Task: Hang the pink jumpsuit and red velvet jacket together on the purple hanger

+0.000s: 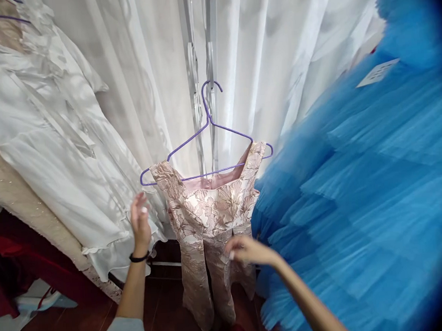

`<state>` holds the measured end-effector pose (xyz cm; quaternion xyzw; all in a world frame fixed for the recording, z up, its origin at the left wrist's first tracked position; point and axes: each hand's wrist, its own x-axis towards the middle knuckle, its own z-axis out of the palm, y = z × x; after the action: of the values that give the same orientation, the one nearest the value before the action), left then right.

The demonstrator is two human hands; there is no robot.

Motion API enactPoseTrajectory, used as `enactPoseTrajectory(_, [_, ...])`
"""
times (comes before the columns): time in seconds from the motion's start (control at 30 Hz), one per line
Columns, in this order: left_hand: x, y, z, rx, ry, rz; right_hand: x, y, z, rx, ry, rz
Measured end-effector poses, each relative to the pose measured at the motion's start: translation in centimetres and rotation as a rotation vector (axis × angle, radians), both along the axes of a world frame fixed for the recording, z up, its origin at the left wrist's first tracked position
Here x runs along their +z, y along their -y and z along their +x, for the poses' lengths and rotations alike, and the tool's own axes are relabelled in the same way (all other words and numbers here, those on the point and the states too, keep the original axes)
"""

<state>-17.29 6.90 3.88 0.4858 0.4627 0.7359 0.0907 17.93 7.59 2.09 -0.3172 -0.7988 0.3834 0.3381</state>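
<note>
A pink and gold floral brocade dress [216, 205] with wide shoulder straps hangs from a purple hanger [189, 140]. The hanger's hook rests at a metal frame between the curtains. Left of the dress, my left hand [140, 223] is raised with its fingers apart and nothing in them; a dark band [139, 258] circles that wrist. In front of the skirt, my right hand [246, 250] has its fingers bent together, thumb beneath, on what looks like a fold of the dress fabric. The fingertips are slightly blurred.
A large blue tulle gown [349, 187] with a white tag [378, 72] fills the right side. White garments [66, 145] hang at the left. White curtains [259, 48] cover the back around a metal frame [209, 61]. Below is a dark red tiled floor [162, 314].
</note>
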Motion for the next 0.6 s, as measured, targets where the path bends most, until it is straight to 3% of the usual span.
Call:
enactPoseTrajectory(0.1, [7.9, -0.3, -0.8, 0.151, -0.314, 0.225, 7.7, -7.2, 5.2, -0.393, -0.23, 0.348])
enactPoseTrajectory(0.13, [10.1, -0.6, -0.6, 0.201, -0.452, 0.209, 10.2, -9.4, 6.6, -0.543, -0.229, 0.571])
enactPoseTrajectory(0.17, [11.9, -1.0, -0.3, 0.216, -0.574, 0.167, 12.4, -11.5, 7.6, -0.606, -0.179, 0.703])
enactPoseTrajectory(0.23, [14.0, -2.0, 0.5, 0.153, -0.709, 0.061, 15.5, -14.8, 8.6, -0.542, -0.096, 0.711])
enactPoseTrajectory(0.33, [14.2, -3.3, 1.3, 0.045, -0.645, -0.041, 17.0, -17.4, 8.3, -0.401, 0.019, 0.602])
enactPoseTrajectory(0.6, [10.3, -3.9, -1.5, -0.078, -0.062, -0.068, 15.9, -17.0, 9.0, -0.472, -0.051, 0.598])
